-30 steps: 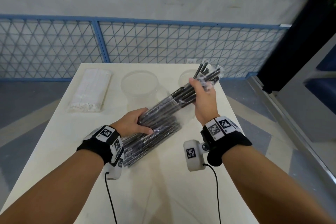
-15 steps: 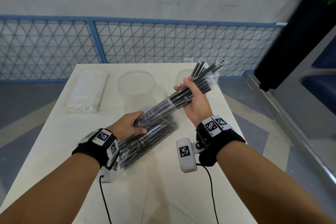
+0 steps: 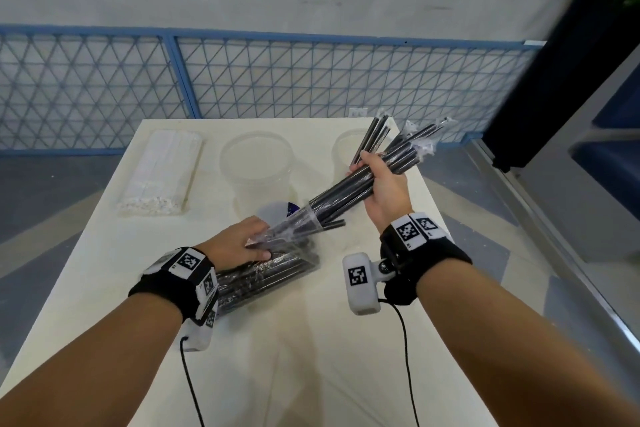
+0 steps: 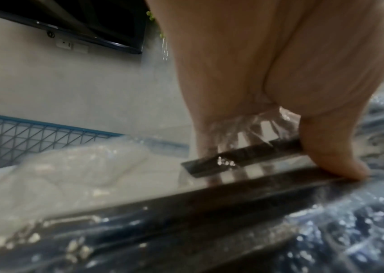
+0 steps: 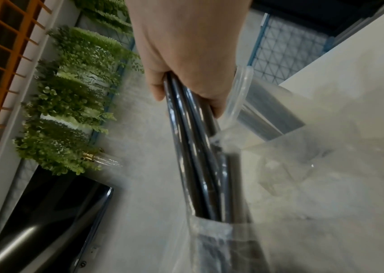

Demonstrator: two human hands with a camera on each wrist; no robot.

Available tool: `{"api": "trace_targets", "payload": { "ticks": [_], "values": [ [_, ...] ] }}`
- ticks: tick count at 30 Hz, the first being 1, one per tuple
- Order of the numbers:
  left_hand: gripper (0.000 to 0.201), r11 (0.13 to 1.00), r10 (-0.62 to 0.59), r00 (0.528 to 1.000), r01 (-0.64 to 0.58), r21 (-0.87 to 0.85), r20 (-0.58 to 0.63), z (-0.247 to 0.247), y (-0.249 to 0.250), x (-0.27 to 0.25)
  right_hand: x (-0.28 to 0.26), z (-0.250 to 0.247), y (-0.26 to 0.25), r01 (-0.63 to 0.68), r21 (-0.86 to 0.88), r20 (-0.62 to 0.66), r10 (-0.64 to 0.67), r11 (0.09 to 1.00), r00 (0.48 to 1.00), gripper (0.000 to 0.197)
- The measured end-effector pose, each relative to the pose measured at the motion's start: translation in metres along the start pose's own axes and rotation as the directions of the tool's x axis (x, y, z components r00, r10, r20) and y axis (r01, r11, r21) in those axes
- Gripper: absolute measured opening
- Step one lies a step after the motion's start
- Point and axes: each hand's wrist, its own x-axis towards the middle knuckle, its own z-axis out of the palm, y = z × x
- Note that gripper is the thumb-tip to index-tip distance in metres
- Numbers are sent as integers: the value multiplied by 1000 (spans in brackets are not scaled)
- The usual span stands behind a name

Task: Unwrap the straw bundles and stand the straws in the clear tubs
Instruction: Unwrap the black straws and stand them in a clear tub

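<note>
My right hand grips a handful of black straws and holds them slanted up toward the far right. Their lower ends still sit in the mouth of a clear plastic wrapper. My left hand pinches that wrapper and presses down on a second bundle of black straws lying on the table. Two clear tubs stand at the back: one in the middle, one behind the raised straws with a few black straws in it.
A wrapped pack of white straws lies at the table's back left. A white disc with a purple mark lies by the middle tub. The white table ends near my right wrist. A blue mesh fence runs behind.
My right hand has pulled the black straws farther out of the wrapper, up and to the right. My left hand has slid to the wrapper's end and holds it back.
</note>
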Motion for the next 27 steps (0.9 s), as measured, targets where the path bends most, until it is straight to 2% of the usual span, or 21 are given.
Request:
{"api": "trace_targets", "payload": {
  "ticks": [3,5,7,8,12,15,16,18,20,22,25,27],
  "values": [
    [38,994,-101,995,100,41,23,1,-7,1,-2,5,-20,82,-45,-51,-84,996,995,15],
    [27,988,-147,989,147,37,3,-1,-18,-2,7,1,-39,132,-69,-108,-139,989,984,16],
    [11,986,-165,986,166,34,-29,-3,-28,-8,16,-5,-53,175,-28,-164,-178,984,970,33],
    [11,984,-174,984,175,31,-49,-4,-32,-10,19,-8,-58,189,-21,-208,-189,982,960,42],
    [15,981,-192,978,192,-3,-81,-6,-36,-13,22,-11,-74,259,-6,-326,-247,966,913,36],
    [18,983,-182,980,178,-47,-80,-5,-30,-10,30,-2,-82,397,82,-411,-332,914,849,55],
    [24,983,-179,981,174,-66,-80,-4,-27,-9,32,2,-82,430,96,-428,-353,898,832,55],
    [32,982,-174,982,168,-86,-74,-4,-20,-6,37,8,-79,488,105,-435,-401,867,806,50],
    [25,985,-152,987,146,-93,-59,-3,-17,-2,41,9,-73,513,94,-417,-434,853,798,46],
    [24,987,-138,989,133,-95,-47,-3,-13,-1,43,10,-66,512,44,-373,-461,858,805,35],
    [21,987,-119,992,113,-111,-48,-4,-7,1,47,10,-55,482,-61,-306,-476,874,824,35],
    [20,987,-114,992,107,-115,-49,-6,-2,1,52,10,-49,455,-164,-246,-483,875,841,26]
  ]
}}
